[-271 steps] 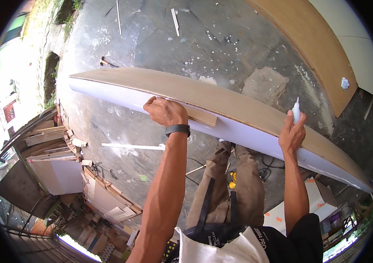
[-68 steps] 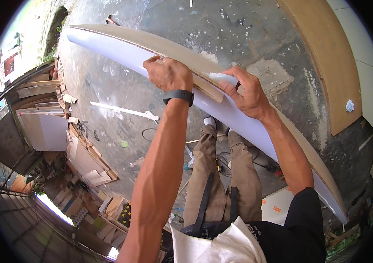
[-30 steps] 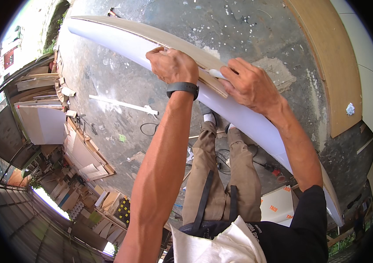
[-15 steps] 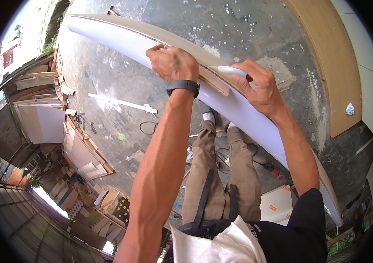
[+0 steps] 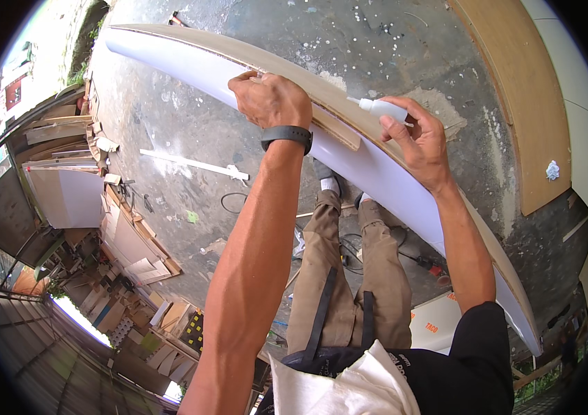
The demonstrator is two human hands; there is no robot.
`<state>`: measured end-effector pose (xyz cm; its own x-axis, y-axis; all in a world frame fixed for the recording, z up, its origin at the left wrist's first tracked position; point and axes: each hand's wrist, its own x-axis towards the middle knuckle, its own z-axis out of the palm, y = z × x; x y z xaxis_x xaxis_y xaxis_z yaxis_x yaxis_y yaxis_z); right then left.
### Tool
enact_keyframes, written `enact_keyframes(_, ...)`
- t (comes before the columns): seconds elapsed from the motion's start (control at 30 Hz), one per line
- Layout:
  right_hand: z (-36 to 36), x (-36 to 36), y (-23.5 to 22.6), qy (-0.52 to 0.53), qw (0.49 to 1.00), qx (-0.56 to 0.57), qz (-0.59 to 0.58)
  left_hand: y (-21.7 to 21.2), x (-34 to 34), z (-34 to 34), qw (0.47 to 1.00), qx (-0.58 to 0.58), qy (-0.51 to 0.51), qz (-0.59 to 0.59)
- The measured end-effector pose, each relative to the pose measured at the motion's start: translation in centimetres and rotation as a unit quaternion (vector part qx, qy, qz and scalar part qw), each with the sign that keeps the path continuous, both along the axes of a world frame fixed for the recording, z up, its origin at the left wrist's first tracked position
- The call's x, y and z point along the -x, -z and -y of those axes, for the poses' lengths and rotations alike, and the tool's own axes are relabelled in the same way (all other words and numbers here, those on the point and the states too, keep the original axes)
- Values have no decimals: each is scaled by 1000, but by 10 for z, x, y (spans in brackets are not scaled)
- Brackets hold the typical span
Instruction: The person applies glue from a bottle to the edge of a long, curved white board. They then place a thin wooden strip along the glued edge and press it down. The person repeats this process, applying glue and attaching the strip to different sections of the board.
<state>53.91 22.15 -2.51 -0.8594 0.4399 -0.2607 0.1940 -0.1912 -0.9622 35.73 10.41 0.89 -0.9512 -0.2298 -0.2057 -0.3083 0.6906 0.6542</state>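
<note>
Board [image 5: 390,173]: runs upper left to lower right, above the floor [image 5: 169,124].
Left hand [image 5: 272,100]: on the board's top edge.
Right hand [image 5: 418,142]: right of it, holding a glue bottle [image 5: 384,108].

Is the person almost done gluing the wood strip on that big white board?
Hard to say how close. Done: the strip already lies along the board's top edge. In hand: the left hand presses on the strip, while the right hand holds a small white bottle, nozzle at the edge. Left: no glue line shows, so I can't tell.
</note>
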Motion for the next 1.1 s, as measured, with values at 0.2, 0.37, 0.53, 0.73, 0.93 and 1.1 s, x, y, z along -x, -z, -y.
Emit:
enact_keyframes(0.2, 1, 13, -2, -52, 981, -174, -59, 2, 0, -1, 1000, -2, -5, -1)
enact_keyframes(0.37, 2, 15, 4, -81, 968, -226, -73, -3, -2, -3, 1000, -3, -3, -1)
enact_keyframes(0.53, 5, 17, 1, -87, 970, -215, -66, 2, 1, 1, 1000, 9, 2, -8)
enact_keyframes(0.73, 6, 18, 4, -86, 961, -253, -77, -3, -2, -1, 1000, 4, 8, 2)
enact_keyframes(0.93, 5, 20, 1, -98, 955, -270, -70, -5, -2, -1, 1000, 0, 4, 8)
enact_keyframes(1.1, 6, 22, 1, -98, 950, -290, -67, -2, -1, 1, 1000, -8, 4, 6)
